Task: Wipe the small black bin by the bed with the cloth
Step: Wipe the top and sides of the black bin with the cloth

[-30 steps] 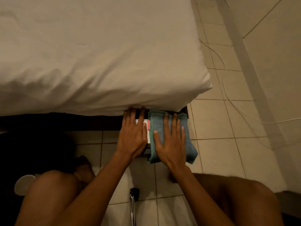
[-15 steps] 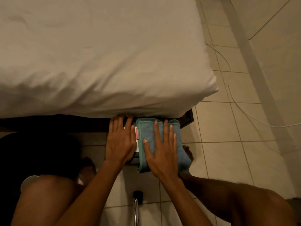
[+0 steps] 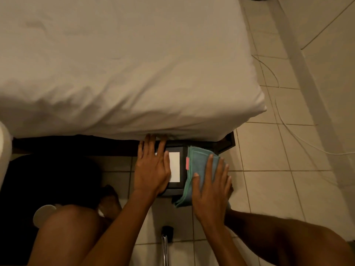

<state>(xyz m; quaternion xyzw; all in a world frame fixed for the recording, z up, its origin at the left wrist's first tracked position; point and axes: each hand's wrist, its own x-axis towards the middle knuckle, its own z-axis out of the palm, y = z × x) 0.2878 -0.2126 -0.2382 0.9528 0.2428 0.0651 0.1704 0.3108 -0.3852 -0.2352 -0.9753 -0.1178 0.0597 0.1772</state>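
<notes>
The small black bin (image 3: 173, 187) stands on the tiled floor against the bed's dark frame, with a white panel (image 3: 175, 167) showing on its top. My left hand (image 3: 151, 167) lies flat on the bin's left side, fingertips reaching under the mattress edge. A folded blue-green cloth (image 3: 198, 164) with a pink tag drapes over the bin's right side. My right hand (image 3: 212, 187) presses flat on the cloth, fingers spread. The bin's far side is hidden under the mattress.
The white-sheeted bed (image 3: 124, 64) overhangs the bin. A white cable (image 3: 288, 127) trails over the tiles at right. A black-tipped metal pole (image 3: 166, 240) lies near my knees. A dark mass (image 3: 48, 181) and a white round object (image 3: 43, 215) sit at lower left.
My right hand has slid the cloth rightward across the bin, uncovering the white panel. My left hand has stayed on the bin's left side.
</notes>
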